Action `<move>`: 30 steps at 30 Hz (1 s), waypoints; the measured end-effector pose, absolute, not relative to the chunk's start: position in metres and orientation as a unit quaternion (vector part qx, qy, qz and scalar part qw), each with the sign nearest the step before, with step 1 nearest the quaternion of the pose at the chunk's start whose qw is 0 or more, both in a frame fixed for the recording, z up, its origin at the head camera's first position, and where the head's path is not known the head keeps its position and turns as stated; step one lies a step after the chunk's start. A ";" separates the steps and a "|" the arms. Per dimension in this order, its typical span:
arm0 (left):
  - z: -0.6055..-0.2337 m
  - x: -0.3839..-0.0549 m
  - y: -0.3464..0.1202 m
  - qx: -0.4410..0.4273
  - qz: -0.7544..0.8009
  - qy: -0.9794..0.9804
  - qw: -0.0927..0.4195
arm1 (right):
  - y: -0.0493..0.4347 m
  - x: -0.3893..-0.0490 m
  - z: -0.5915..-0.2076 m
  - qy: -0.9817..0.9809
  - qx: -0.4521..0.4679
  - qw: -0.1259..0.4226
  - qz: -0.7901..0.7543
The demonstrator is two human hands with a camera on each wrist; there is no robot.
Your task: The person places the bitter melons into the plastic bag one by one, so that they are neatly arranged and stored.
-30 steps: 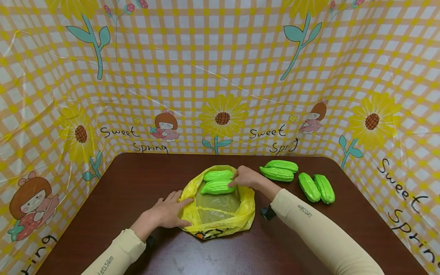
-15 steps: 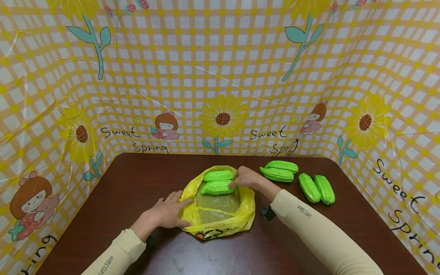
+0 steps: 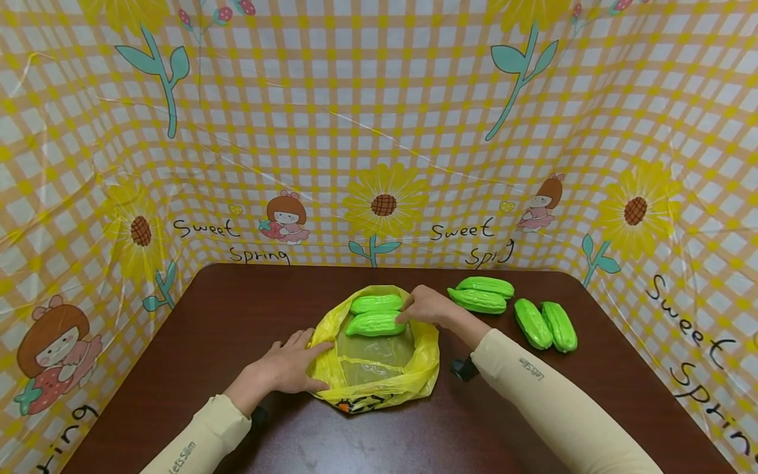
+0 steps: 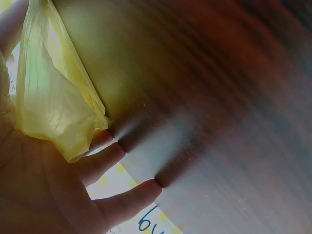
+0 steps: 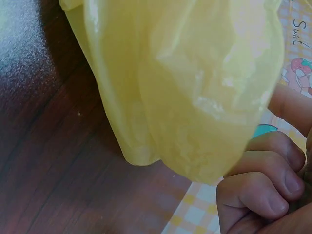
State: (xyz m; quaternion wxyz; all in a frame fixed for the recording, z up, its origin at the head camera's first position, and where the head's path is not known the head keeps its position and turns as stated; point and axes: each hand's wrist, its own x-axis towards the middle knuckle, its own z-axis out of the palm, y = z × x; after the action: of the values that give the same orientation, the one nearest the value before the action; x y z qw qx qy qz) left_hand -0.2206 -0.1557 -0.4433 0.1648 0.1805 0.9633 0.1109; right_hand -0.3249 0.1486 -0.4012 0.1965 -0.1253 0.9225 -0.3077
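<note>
On the dark table (image 3: 254,296), the yellow bag (image 3: 423,349) is set with its mouth upward, and at the far side inside it two green gourds are seen side by side: the front gourd (image 3: 373,324) and the rear gourd (image 3: 376,303). The left side of the rim is touched by the left hand (image 3: 284,368), whose fingers are rather straight and spread, with no firm grip seen. The right hand (image 3: 426,306) is placed over the far right edge, its fingers bent; the end of the front gourd is met by a fingertip, but whether gourd or plastic is pinched cannot be told. Probably the filling of the bag is in hand, with one pair inside. Outside, to the right, the far pair (image 3: 477,301) and the near pair (image 3: 532,324) are found. For the next move, it seems required that the right hand is lifted without the thin rim being dragged, and another gourd is fetched.
</note>
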 end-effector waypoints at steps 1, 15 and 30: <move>-0.443 -0.221 -0.156 0.181 0.110 0.963 0.167 | 0.150 -0.324 -0.400 0.921 -0.126 0.195 -0.313; -0.443 -0.221 -0.157 0.181 0.122 0.961 0.168 | 0.174 -0.316 -0.393 0.912 -0.115 0.169 -0.356; -0.440 -0.219 -0.157 0.183 0.118 0.962 0.165 | 0.210 -0.306 -0.384 0.894 -0.071 0.175 -0.405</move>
State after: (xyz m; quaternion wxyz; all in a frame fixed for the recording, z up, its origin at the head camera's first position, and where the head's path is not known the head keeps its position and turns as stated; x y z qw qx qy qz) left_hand -0.2186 -0.1566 -0.4400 0.1646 0.1831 0.9620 0.1183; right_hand -0.3056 0.2097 -0.3841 0.1752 -0.0711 0.8945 -0.4051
